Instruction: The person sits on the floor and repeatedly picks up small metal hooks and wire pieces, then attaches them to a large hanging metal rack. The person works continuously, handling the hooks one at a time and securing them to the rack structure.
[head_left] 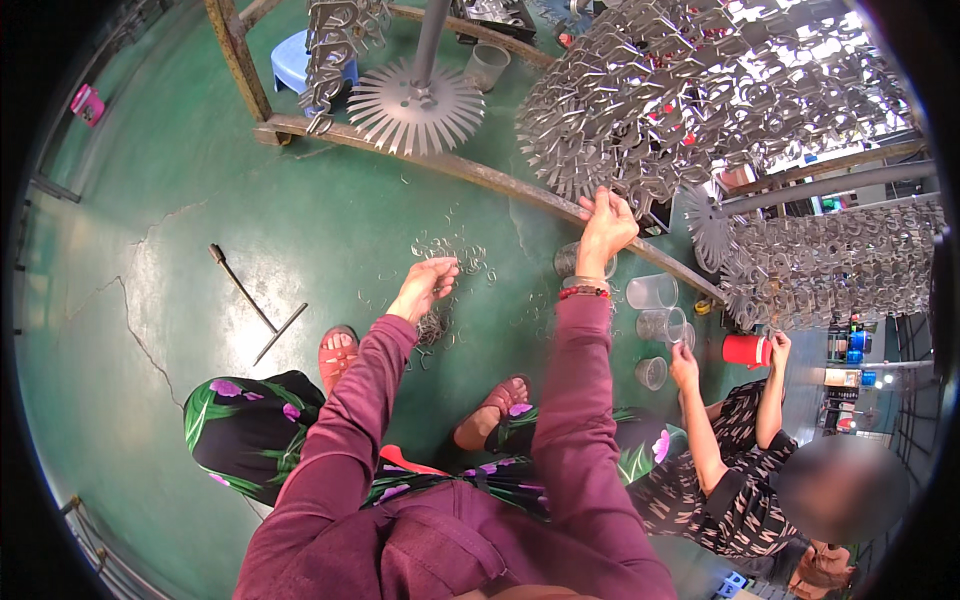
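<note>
Metal hooks (437, 327) bunched in left hand (425, 285), fingers pinched shut, kept low as supply | right hand (603, 228) grips a hanging part (640, 190) on the rack (700, 90) (steadying it) | loose hooks (455, 250) litter floor (180, 300).

Few packages, labels or signs show, and no screen can be made out. A small pink rectangular box-like package (87, 103) lies at the far left edge beside the green floor (200, 230), too small to tell more. At the far right, below the hanging metal parts, stand small blue containers (860, 340) and a pale rectangular label or box with a yellowish face (842, 377), blurred and partly hidden in the clutter.
</note>
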